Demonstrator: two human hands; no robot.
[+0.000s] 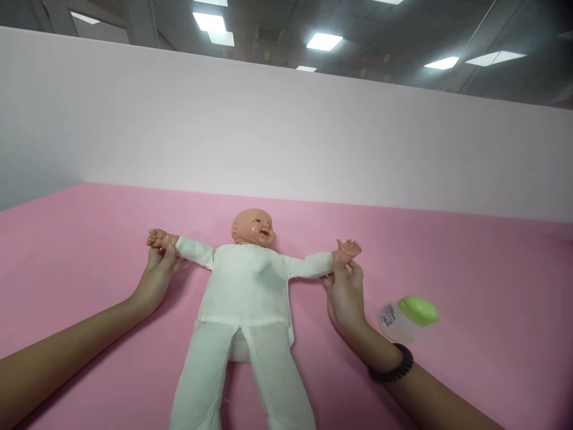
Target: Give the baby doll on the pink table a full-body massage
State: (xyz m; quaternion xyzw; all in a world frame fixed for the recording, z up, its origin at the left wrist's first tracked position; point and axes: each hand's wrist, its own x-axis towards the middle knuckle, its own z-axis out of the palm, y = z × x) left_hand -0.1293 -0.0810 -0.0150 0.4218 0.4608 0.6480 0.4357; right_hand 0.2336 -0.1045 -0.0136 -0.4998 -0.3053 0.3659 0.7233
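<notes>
A baby doll (244, 286) with a hard plastic head and a white cloth body lies on its back, arms stretched out to both sides. My left hand (156, 276) pinches the doll's arm at the wrist, on the left. On the right, my right hand (345, 292) grips the doll's other wrist between thumb and fingers. Both small plastic hands of the doll stick out beyond my fingers. The lower ends of its legs run out of view at the bottom.
To the right of my right hand lies a clear bottle (396, 319) with a green cap and a printed label. The pink tabletop (483, 286) ends at a white partition (286, 137) behind the doll. A dark coiled band circles my right wrist.
</notes>
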